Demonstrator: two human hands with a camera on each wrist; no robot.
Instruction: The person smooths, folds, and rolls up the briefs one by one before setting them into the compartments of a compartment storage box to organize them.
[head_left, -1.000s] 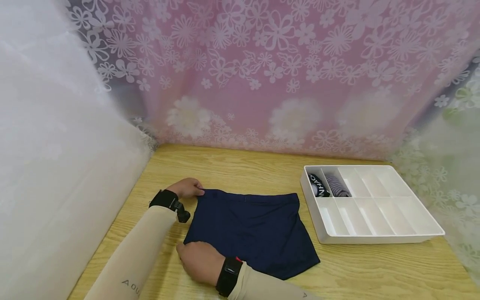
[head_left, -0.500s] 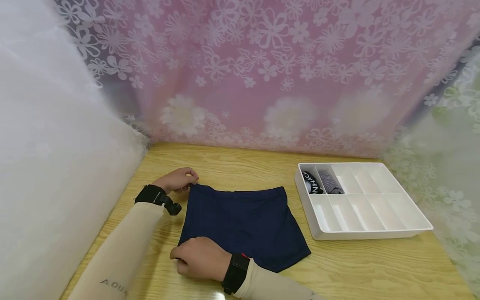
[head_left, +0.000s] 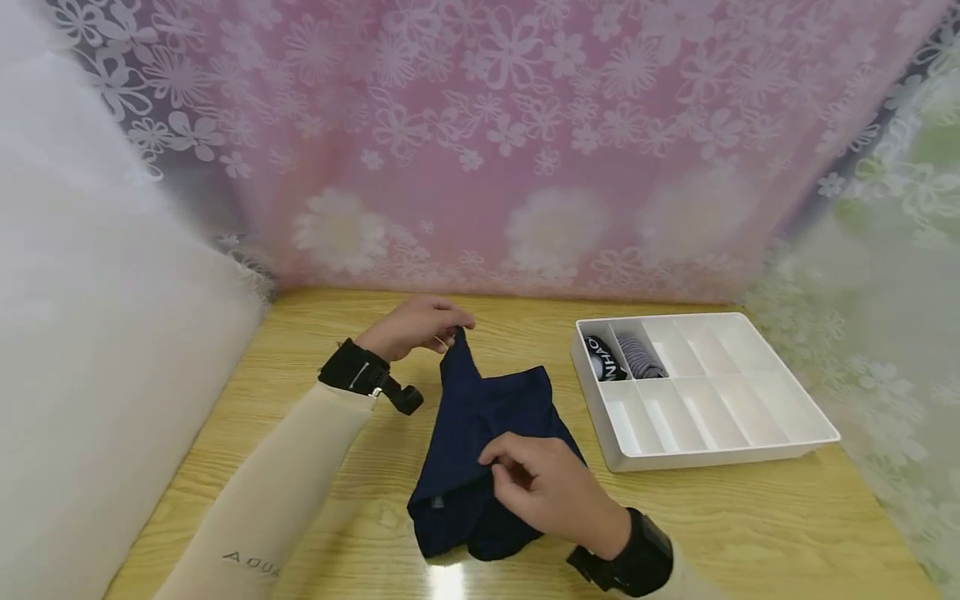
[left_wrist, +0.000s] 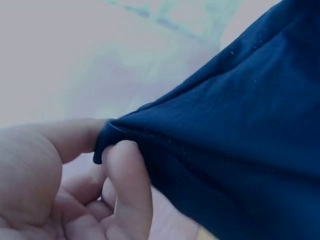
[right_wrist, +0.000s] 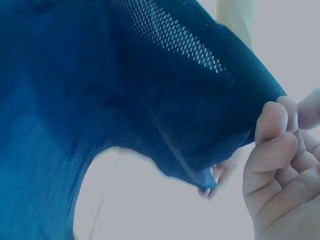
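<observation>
Navy boxer briefs (head_left: 468, 417) lie partly lifted off the wooden table, their left side folding over toward the right. My left hand (head_left: 412, 327) pinches a corner of the waistband and holds it up, pulling the cloth into a point. In the left wrist view, thumb and finger grip that dark blue cloth (left_wrist: 235, 130). My right hand (head_left: 558, 490) is over the lower part of the garment and pinches the leg's hem corner. The right wrist view shows this pinch at the tip of the stretched fabric (right_wrist: 165, 110), which has a patch of pale dots.
To the right stands a white divided tray (head_left: 720, 457). Its back left compartments hold a rolled black garment with white lettering (head_left: 603, 360) and a rolled grey striped one (head_left: 640, 357). Floral curtain (head_left: 465, 208) closes off the back, and a white sheet (head_left: 112, 292) the left.
Both hands have moved right, carrying the left side of the boxer briefs up and over toward the right side. The briefs lay flat before. The view has shifted slightly.
</observation>
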